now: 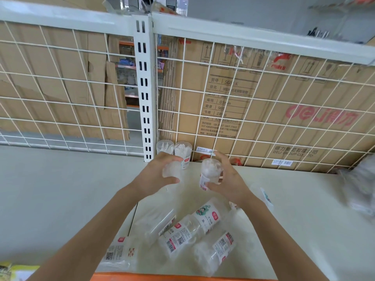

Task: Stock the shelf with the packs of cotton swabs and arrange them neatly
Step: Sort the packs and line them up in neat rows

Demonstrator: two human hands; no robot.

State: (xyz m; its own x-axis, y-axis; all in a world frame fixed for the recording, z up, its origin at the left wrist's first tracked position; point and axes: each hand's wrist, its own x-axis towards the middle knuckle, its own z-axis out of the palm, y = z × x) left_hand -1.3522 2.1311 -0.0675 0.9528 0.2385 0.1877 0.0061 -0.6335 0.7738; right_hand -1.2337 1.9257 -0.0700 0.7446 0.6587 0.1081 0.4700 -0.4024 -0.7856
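Two clear round tubs of cotton swabs (183, 151) stand upright at the back of the pale shelf (60, 189), against the wire mesh. My left hand (160, 175) grips a clear tub (172, 169) just in front of them. My right hand (227, 179) grips another swab tub (210, 172) with a red and white label, held upright beside the first. Several more tubs (182, 236) lie on their sides near the shelf's front edge, between my forearms.
A white slotted upright post (145, 88) splits the wire mesh back (223, 118). Cardboard boxes stand behind the mesh. A blurred plastic bag (361, 185) sits at the right. An orange strip (162, 277) runs along the front edge.
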